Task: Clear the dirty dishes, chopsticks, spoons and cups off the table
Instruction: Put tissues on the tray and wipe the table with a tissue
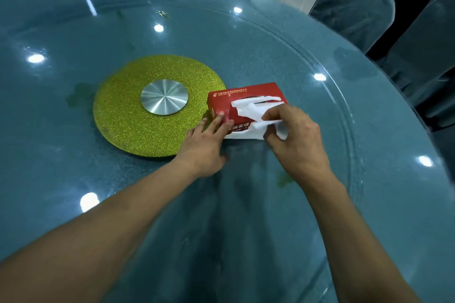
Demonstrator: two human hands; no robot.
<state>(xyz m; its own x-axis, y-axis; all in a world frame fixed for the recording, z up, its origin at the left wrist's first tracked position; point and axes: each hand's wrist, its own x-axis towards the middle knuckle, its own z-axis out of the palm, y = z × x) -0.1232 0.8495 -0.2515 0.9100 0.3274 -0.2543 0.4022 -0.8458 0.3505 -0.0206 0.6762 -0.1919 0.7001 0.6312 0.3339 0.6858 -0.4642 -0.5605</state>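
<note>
A red tissue box (222,101) lies on the glass turntable (270,39) just right of the gold disc. My left hand (205,142) presses the box's near left corner with straight fingers. My right hand (294,138) pinches a white tissue (251,109) that sticks out of the slot in the box's top. No dishes, chopsticks, spoons or cups show on the table.
A glittery gold disc (118,115) with a round metal hub (164,96) sits at the turntable's centre. Wet greenish smears (78,94) mark the glass. Chairs in grey-blue covers (354,10) stand round the far and right sides of the table.
</note>
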